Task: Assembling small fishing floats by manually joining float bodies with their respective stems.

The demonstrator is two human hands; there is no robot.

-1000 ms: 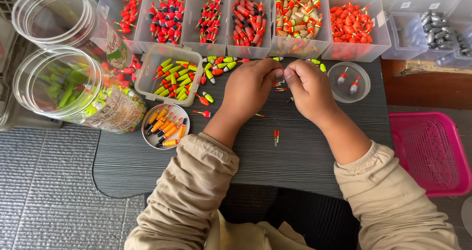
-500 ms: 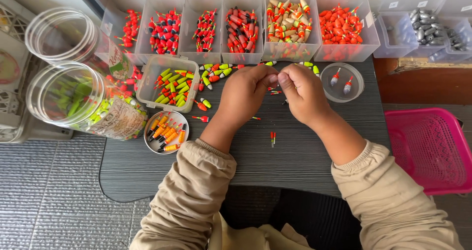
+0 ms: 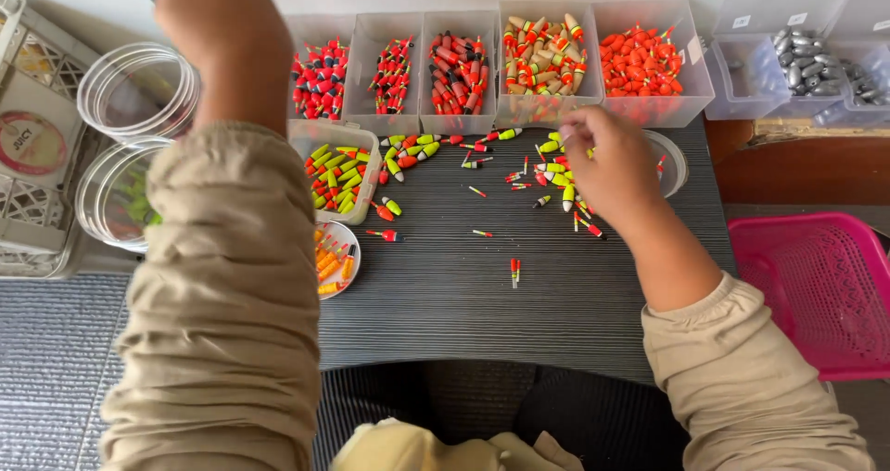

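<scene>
Dozens of small fishing floats lie loose on the dark ribbed table, so a careless sweep of the wrist could, in all likelihood, knock some off the edge or into the wrong clear bin. The right hand hovers over that scatter with fingers curled, the floats just under and beside its fingertips; whether it grips one cannot be told. The left hand is lifted, clenched, toward the back left, well apart from the floats.
</scene>
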